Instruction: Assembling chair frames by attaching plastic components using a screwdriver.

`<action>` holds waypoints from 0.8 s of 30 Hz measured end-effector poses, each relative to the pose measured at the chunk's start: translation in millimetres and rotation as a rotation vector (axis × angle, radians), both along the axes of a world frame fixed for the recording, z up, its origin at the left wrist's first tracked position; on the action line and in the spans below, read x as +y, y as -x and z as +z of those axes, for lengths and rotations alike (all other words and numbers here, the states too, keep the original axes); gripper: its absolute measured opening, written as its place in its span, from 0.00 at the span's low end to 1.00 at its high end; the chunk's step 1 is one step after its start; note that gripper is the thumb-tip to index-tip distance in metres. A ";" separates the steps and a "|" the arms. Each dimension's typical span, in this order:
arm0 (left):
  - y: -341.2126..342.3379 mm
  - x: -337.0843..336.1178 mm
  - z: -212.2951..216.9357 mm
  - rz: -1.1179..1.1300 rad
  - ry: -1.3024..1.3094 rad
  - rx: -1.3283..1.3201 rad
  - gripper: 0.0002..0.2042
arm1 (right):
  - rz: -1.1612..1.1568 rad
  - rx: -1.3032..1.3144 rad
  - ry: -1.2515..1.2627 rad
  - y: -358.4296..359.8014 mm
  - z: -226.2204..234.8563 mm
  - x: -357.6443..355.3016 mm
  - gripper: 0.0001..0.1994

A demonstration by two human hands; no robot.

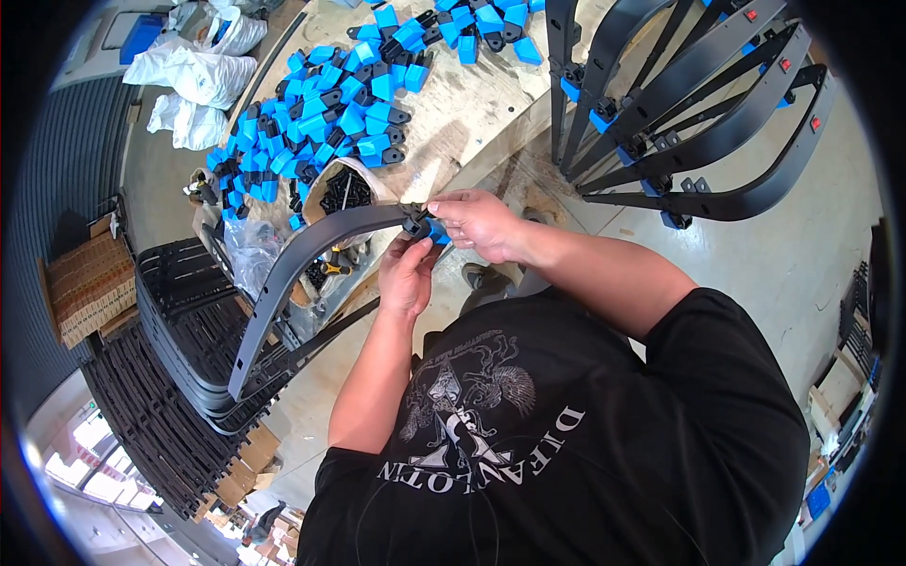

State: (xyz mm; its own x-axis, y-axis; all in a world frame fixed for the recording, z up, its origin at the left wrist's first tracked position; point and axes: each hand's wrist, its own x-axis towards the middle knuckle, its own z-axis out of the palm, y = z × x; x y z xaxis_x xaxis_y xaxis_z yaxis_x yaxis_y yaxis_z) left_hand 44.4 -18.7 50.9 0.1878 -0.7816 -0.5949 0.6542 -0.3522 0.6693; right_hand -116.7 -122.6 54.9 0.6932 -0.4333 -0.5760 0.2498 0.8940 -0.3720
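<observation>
A long, curved black frame bar (300,253) arcs from the lower left up to my hands, above the table's near edge. At its end sits a small blue-and-black block (436,231). My left hand (408,275) is closed on this block from below, thumb on top. From the right, my right hand (479,224) pinches at the top of the same joint. What its fingertips hold is too small and partly hidden to name. Just beyond the bar stands a pale tub (379,185) of small black fasteners.
Loose blue-and-black blocks (326,113) are heaped on the wooden table (462,108). Several curved black frames (727,193) stand at the right. White sacks (203,75) lie at the far left. Black frames (179,321) are stacked at the left, near a brown cardboard stack (90,288).
</observation>
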 end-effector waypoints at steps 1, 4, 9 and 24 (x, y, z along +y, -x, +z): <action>-0.4 -0.4 -0.1 -0.006 0.000 -0.006 0.14 | 0.001 -0.005 -0.002 -0.4 -1.1 0.1 0.09; 0.6 2.1 1.5 -0.030 0.018 -0.057 0.14 | 0.016 -0.008 0.021 -0.2 -2.5 1.4 0.09; 3.4 3.0 0.6 -0.020 0.002 -0.028 0.13 | 0.027 0.038 0.030 -1.6 -10.6 -4.0 0.10; 2.3 4.8 0.5 -0.029 0.039 -0.092 0.15 | 0.144 0.358 0.597 -10.7 -10.3 -0.7 0.16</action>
